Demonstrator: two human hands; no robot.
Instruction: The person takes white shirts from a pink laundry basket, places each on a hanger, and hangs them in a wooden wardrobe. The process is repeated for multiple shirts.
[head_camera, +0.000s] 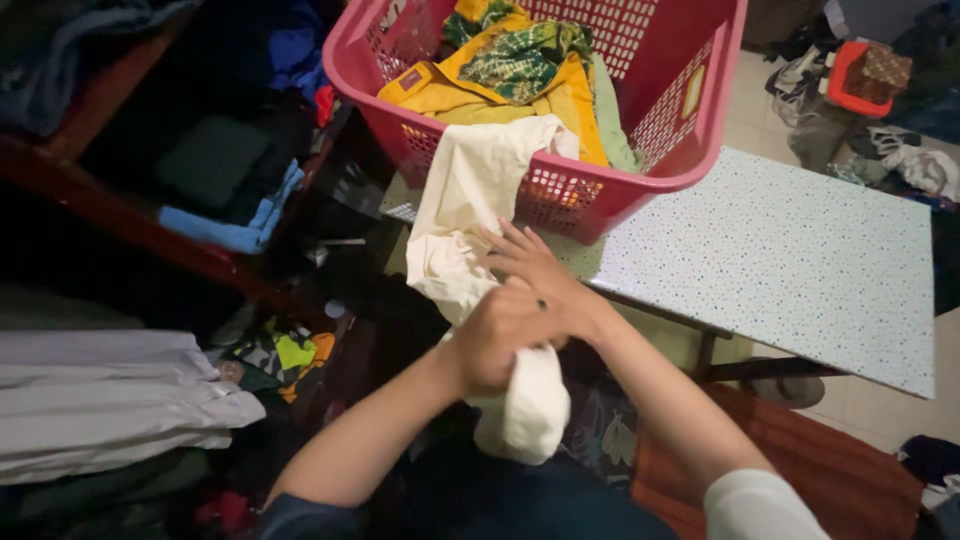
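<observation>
Gripped tight in the left hand (497, 338) is a cream cloth (470, 215), bunched in a closed fist, its rolled end hanging below. Fingers of the right hand (535, 262) are spread flat across the same cloth, pressed on it just above the fist, nothing clenched. From the head view, the cloth is seen draped over the rim of a pink laundry basket (690, 150), set on a speckled table (800, 260). Yellow and green patterned garments (510, 70) are piled inside the basket.

cream cloth (470, 200), pink basket (640, 190), speckled table (790, 260).
</observation>
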